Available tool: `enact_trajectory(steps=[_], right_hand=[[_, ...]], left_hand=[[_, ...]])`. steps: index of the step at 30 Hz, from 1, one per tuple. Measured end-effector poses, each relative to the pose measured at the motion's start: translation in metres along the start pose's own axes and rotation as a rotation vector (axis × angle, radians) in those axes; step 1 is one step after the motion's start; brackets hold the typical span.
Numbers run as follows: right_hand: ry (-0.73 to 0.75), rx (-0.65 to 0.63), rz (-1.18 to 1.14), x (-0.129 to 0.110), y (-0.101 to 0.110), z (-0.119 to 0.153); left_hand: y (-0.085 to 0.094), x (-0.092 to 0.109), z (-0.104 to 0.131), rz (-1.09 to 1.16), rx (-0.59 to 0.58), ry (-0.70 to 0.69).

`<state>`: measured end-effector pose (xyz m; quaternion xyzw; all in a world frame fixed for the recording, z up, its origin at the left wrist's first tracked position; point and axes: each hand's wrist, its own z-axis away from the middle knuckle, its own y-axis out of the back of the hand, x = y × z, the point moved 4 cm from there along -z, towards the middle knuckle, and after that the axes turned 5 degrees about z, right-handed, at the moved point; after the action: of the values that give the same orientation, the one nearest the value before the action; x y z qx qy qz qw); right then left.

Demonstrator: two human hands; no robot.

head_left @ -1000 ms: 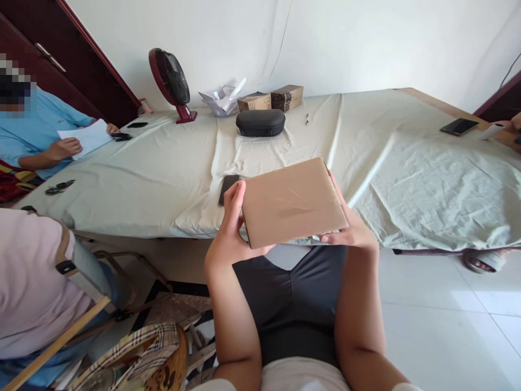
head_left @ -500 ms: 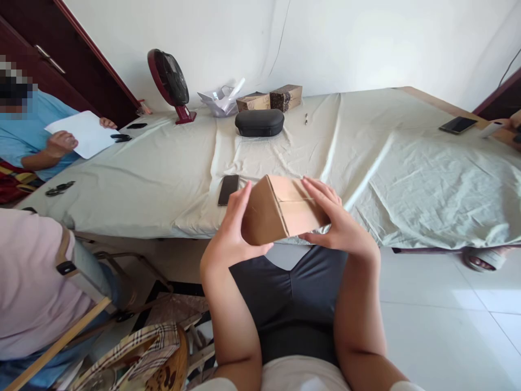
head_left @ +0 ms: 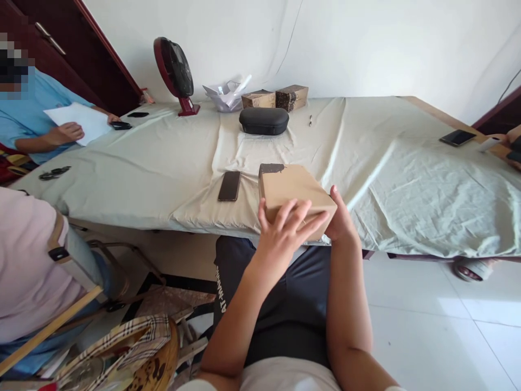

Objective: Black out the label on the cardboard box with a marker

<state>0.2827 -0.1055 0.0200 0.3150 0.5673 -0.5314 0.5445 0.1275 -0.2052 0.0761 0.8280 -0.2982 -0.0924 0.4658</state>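
Surface (head_left: 429,108): stretches across most of the view, draped in creased pale cloth (head_left: 366,157), with a bare wooden strip at the far right
Fan (head_left: 179,70): stands at the back left, dark red and black, well apart from both hands
Box (head_left: 295,182): held at the near edge of the surface, with dark tape (head_left: 272,168) on the far left corner; cannot tell whether touching the cloth
Box turn: swung round since half a second ago, from seamed flaps to a plain face and the taped corner; likely leaves more of the weight to the right side
Black case (head_left: 264,120): rests farther back, behind the box
Left hand (head_left: 281,232): shifted from the left end to the near side, back upward, with forearm slanting in and fingers spread over the box; cannot tell whether gripping or merely resting, with thumb hidden
Right hand (head_left: 342,220): clamped around the right end, with likely the thumb pointing up, other fingers mostly hidden, forearm nearly upright
Phone (head_left: 230,185): lies flat, left of the box
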Motion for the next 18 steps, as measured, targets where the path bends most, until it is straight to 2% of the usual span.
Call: enact_trajectory(steps=[3,5,7,9,11,13,15,18], right_hand=[[-0.019,0.004,0.053,0.009,0.007,-0.01],[0.059,0.0,0.116,0.008,0.007,-0.014],[0.172,0.005,0.158,0.004,0.008,-0.015],[0.271,-0.006,0.187,-0.001,0.01,-0.012],[0.355,-0.066,0.243,-0.005,0.012,-0.006],[0.421,-0.148,0.32,-0.008,0.016,0.001],[0.431,-0.204,0.409,-0.007,0.023,0.006],[0.38,-0.224,0.559,-0.001,0.034,0.007]], left_hand=[[-0.021,-0.002,0.015,0.09,0.004,0.025],[-0.03,-0.012,0.023,0.171,-0.026,0.044],[-0.032,-0.029,0.027,0.288,0.0,0.089],[-0.03,-0.052,0.028,0.463,0.11,0.233],[-0.033,-0.077,0.029,0.738,0.184,0.453],[-0.041,-0.093,0.029,1.066,0.091,0.6],[-0.045,-0.099,0.028,1.25,-0.05,0.591],[-0.037,-0.103,0.026,1.094,-0.101,0.472]])
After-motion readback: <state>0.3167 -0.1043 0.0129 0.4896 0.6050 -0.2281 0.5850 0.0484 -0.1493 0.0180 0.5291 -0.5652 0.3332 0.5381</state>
